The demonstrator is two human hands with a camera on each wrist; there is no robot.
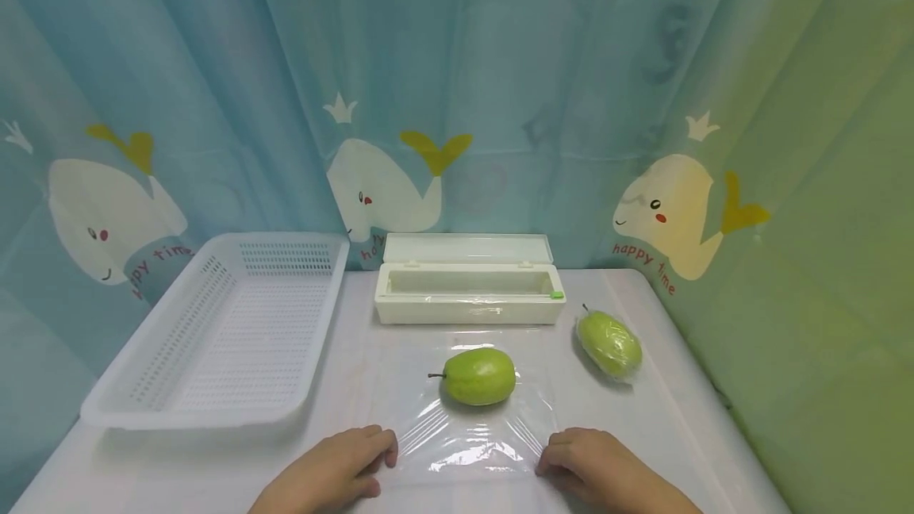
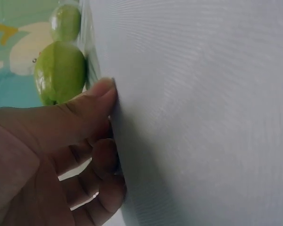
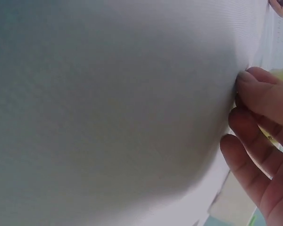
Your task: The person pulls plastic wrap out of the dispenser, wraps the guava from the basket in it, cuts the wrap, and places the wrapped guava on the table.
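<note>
A green pear [image 1: 478, 377] lies on its side on a sheet of clear plastic wrap [image 1: 467, 450] spread over the table, its stem pointing left. My left hand [image 1: 336, 466] is at the sheet's near left corner, thumb and fingers curled at the film's edge. At the near right corner, my right hand [image 1: 603, 462] pinches the film between thumb and fingertips. Taut creases run from the pear toward both hands. In the wrist views the left thumb [image 2: 101, 92] and right fingers [image 3: 262, 127] are low against the tabletop; the thin film is hard to make out there.
Behind the pear stands a white wrap dispenser box [image 1: 467, 309], lid raised, with a green slider [image 1: 557, 294]. A second pear [image 1: 610, 343], wrapped in film, lies to the right. A white plastic basket [image 1: 236, 339] occupies the left. Printed curtains [image 1: 500, 101] enclose the table.
</note>
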